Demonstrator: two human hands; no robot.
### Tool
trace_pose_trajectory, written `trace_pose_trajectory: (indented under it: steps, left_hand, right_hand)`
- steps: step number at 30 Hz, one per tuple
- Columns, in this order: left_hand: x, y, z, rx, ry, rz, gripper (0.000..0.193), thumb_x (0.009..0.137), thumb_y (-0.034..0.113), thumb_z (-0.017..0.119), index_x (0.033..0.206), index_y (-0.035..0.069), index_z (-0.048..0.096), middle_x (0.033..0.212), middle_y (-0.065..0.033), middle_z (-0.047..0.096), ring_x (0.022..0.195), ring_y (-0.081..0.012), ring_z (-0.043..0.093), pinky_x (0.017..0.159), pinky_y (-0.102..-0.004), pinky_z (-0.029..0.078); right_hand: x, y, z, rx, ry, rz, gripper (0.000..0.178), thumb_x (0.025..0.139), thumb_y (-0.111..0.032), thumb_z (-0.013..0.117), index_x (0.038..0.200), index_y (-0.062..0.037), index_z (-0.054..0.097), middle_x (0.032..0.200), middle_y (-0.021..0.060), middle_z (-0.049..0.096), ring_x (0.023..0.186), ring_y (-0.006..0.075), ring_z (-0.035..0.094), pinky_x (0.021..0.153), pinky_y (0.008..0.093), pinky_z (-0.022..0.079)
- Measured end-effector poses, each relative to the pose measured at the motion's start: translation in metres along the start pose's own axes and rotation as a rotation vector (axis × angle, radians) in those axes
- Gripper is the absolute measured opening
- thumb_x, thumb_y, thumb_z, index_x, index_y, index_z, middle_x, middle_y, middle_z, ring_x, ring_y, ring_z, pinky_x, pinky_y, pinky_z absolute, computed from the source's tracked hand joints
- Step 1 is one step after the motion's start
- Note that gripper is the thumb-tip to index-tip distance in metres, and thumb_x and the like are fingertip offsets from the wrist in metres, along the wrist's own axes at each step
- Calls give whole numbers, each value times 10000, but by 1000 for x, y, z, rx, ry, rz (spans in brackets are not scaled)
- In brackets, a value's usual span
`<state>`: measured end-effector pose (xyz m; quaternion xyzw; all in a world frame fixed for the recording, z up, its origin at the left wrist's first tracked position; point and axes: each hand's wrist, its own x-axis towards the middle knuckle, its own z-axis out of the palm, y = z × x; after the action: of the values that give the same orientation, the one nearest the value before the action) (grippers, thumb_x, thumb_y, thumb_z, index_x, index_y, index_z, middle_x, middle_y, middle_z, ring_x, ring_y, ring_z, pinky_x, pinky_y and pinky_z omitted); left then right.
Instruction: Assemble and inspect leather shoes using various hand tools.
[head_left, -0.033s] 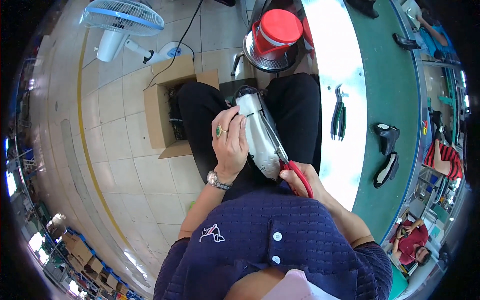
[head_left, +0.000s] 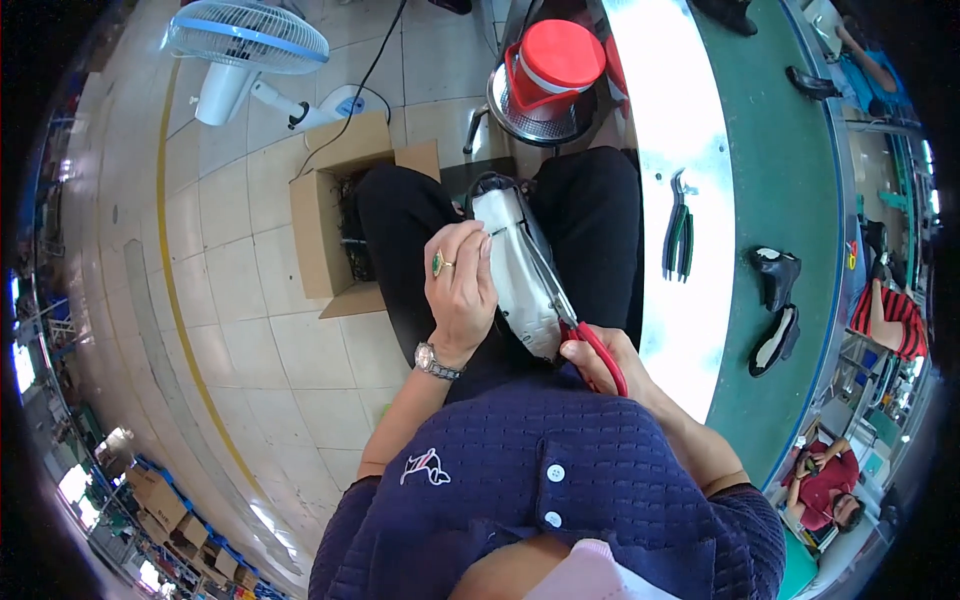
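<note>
Noted at lower centre: right hand [head_left: 612,355], curled round the red handles of scissors [head_left: 603,362], with blades against the edge of a shoe [head_left: 508,265]. Noted just left: left hand [head_left: 458,278], fingers bent over the near side of that shoe. Recorded at centre of frame: same shoe, pale underside up. Judged light, stiff along the bottom, softer in the dark upper, perhaps slippery; best grasped across both flanks, clear of the blades. Listed beyond, right: green-handled pliers [head_left: 687,245] on pale bench [head_left: 680,335]; upper left, fan [head_left: 245,38].
</note>
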<state>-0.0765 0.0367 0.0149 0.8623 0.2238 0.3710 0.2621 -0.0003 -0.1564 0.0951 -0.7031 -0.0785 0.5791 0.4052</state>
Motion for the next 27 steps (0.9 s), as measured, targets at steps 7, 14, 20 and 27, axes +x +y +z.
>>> trace_pose_trajectory:
  steps: [7,14,20,27]
  left_hand:
    - [31,21,-35,7,154,157,52,897,15,580,877,-1,624,929,-133,656,819,-267,640,740,-335,490]
    - [96,-29,-90,217,337,29,241,983,111,512,891,-50,667,1039,-179,634,757,-197,627,647,-283,535]
    - [23,-157,-77,579,-225,-184,281,954,151,562,1142,-45,633,1257,-194,589,1028,-326,625,883,-360,509]
    - [36,-51,-37,165,-387,203,570,921,264,583,1417,25,437,1440,-140,470,1348,-338,404,1091,-432,341]
  right_hand:
    - [-1,-2,-4,29,-23,-37,399,944,-419,614,857,-30,644,605,-40,476,529,58,434,494,245,344]
    - [28,59,-77,-133,629,-330,298,891,-304,701,957,-16,662,670,-13,597,554,86,543,510,246,427]
    - [32,88,-166,-767,1200,86,499,786,-402,748,1098,-17,682,847,150,686,765,307,669,705,399,507]
    - [63,97,-193,-710,1263,-154,352,870,-293,656,1092,-22,683,1036,163,672,940,323,656,817,409,504]
